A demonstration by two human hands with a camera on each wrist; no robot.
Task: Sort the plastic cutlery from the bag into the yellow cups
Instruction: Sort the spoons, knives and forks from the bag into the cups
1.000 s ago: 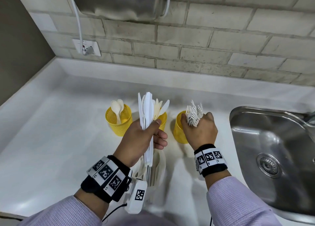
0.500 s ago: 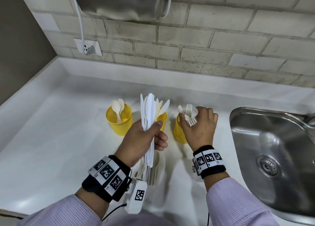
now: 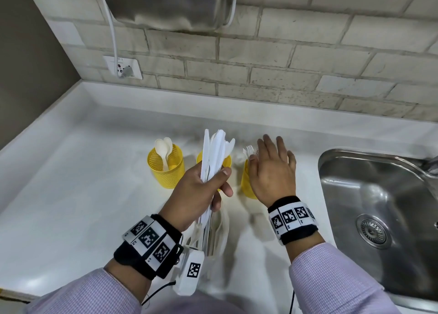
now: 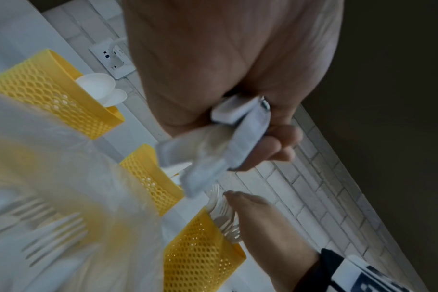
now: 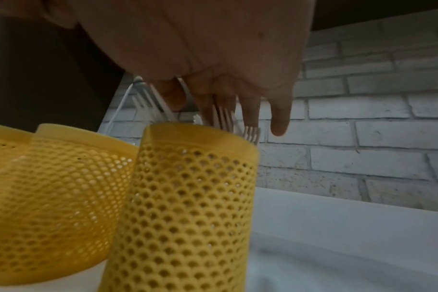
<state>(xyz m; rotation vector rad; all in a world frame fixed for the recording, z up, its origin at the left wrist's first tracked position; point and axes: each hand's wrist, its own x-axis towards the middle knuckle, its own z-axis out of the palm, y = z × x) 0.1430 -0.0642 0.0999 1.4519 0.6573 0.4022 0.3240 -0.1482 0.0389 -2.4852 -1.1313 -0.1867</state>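
Three yellow mesh cups stand in a row on the white counter. The left cup (image 3: 166, 169) holds white spoons (image 3: 163, 147). My left hand (image 3: 201, 190) grips a bundle of white plastic knives (image 3: 214, 152) upright in front of the middle cup (image 3: 226, 163). The clear bag (image 3: 214, 233) with more cutlery hangs below that hand. My right hand (image 3: 272, 169) is spread flat, fingers straight, over the right cup (image 3: 246, 183), where white forks (image 3: 249, 150) stand. In the right wrist view the straight fingers (image 5: 278, 118) hover over the forks (image 5: 225, 116) in the cup (image 5: 188, 197).
A steel sink (image 3: 379, 207) lies to the right of the cups. A brick wall with a socket (image 3: 123, 67) and white cable runs behind. A metal appliance (image 3: 173, 3) hangs above. White counter (image 3: 71, 183) extends to the left.
My right hand lowered a bunch of forks into the right cup, let go, and now its fingers are spread flat above them. The left hand stays gripping the knives.
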